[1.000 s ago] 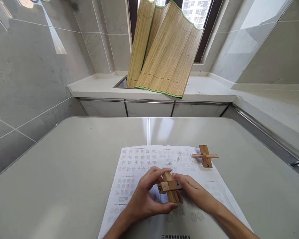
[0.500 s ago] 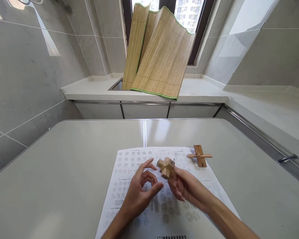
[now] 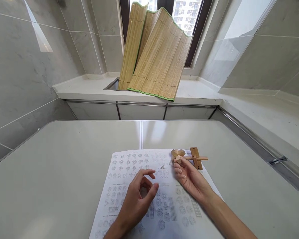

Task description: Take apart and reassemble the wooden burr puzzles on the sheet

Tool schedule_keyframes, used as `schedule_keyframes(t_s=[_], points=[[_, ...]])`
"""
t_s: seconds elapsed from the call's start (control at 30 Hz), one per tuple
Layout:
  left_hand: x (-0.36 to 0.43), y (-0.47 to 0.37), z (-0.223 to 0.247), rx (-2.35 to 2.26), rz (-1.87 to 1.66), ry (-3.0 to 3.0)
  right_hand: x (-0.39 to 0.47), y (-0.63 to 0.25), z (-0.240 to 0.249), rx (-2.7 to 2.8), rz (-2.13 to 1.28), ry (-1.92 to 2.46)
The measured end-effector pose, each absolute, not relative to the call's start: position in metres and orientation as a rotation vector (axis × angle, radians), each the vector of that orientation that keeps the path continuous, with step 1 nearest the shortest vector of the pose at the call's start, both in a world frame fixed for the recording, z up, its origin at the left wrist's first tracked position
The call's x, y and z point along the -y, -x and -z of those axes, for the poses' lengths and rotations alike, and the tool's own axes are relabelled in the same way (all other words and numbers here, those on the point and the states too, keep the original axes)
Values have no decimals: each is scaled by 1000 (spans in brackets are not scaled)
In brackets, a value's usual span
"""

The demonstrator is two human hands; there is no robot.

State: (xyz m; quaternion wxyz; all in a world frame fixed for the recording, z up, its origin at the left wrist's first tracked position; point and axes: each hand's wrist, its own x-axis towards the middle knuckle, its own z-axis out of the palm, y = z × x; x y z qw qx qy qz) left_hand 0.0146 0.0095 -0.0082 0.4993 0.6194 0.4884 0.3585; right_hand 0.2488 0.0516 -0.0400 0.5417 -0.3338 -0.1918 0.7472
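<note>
Between the thumb and fingers of my right hand (image 3: 189, 176) is a wooden burr puzzle (image 3: 177, 154), a star-like knot of pale interlocking blocks. It is held over the upper right part of a printed paper sheet (image 3: 129, 196). Just beyond it lies a wooden cross-shaped piece (image 3: 195, 158), a flat marked slat crossed by a thin stick; the puzzle partly overlaps it in view. My left hand (image 3: 141, 192) hovers over the sheet's middle, fingers curled and apart from the thumb, holding nothing. Small line drawings of puzzle shapes cover the sheet.
The sheet lies on a glossy white table (image 3: 52, 172) with a seam down its middle. Behind stands a white ledge (image 3: 84, 91), where a folded bamboo mat (image 3: 159, 56) leans against the window. A counter with a metal rail (image 3: 251, 136) runs along the right.
My right hand has carried the burr puzzle rightward and slightly away, close to the cross-shaped piece. My left hand has moved slightly down, away from the puzzle. The view has shifted a little.
</note>
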Motion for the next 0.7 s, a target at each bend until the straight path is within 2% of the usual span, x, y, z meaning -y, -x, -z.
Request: schedule_keyframes(t_s=[0.2,0.43,0.7], points=[[-10,-16,5,-1191,-864,-1517,-50,-240,32,216,-1768,754],[-11,-16,4,-1208,-839,-1504,-30,-222,23,745,-1791,909],[-15,-16,8,-1231,-832,-1406,-23,-215,30,1072,-1613,974]])
